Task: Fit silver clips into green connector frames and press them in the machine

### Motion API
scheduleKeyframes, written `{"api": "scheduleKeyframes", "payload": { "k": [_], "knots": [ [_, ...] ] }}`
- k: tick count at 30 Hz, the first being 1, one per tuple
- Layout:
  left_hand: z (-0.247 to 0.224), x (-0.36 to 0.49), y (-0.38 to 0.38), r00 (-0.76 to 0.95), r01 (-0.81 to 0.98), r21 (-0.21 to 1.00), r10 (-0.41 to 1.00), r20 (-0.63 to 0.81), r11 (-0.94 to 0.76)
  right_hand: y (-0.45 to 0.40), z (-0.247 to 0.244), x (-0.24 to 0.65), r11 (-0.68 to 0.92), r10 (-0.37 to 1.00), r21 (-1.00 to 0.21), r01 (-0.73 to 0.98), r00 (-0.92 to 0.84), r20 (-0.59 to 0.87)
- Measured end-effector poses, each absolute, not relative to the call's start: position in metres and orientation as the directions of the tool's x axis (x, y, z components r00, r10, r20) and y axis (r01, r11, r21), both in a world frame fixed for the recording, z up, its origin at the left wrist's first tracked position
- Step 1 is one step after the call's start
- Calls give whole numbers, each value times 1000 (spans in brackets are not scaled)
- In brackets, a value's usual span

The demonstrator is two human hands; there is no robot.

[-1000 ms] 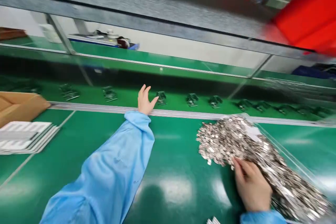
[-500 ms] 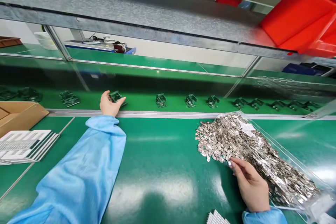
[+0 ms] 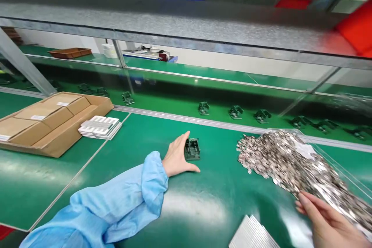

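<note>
My left hand, in a blue sleeve, rests on the green worktop with thumb and fingers spread apart. A green circuit board assembly with upright sides sits in the gap of that hand, by the index finger; the thumb is clear of it. My right hand is at the near edge of a heap of small silvery metal pieces. Its thumb and index finger are pinched together on what looks like one small metal piece, blurred at the fingertips.
Several more board assemblies stand in a row behind the metal rail. To the left are a cardboard box and a stack of white trays. A white ridged stack lies at the front. A metal shelf crosses above.
My left hand has brought a board assembly from behind the rail onto the near worktop, and its fingers have spread. My right hand stays pinched by the heap. The view has turned left.
</note>
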State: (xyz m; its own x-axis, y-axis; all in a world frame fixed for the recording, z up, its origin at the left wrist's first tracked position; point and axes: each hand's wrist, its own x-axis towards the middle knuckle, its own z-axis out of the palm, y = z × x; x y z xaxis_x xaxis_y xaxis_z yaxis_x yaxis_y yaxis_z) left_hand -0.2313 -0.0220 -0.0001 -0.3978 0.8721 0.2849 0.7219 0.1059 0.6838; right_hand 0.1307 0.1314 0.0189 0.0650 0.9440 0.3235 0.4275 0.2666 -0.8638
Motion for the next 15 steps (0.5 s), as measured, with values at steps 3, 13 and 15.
{"api": "scheduleKeyframes", "payload": {
  "k": [3,13,15],
  "knots": [
    [-2,-233,-22,-380,725,680,889,256,114,78,44,131,126,983,-910,394,75,168],
    [-2,-131,-39,-150,-18,998,987,52,-56,-26,53,104,303,946,-928,217,-182,266],
    [3,-102,-50,-82,-123,991,995,50,-59,-35,50,102,284,949,-934,217,-201,242]
  ]
}}
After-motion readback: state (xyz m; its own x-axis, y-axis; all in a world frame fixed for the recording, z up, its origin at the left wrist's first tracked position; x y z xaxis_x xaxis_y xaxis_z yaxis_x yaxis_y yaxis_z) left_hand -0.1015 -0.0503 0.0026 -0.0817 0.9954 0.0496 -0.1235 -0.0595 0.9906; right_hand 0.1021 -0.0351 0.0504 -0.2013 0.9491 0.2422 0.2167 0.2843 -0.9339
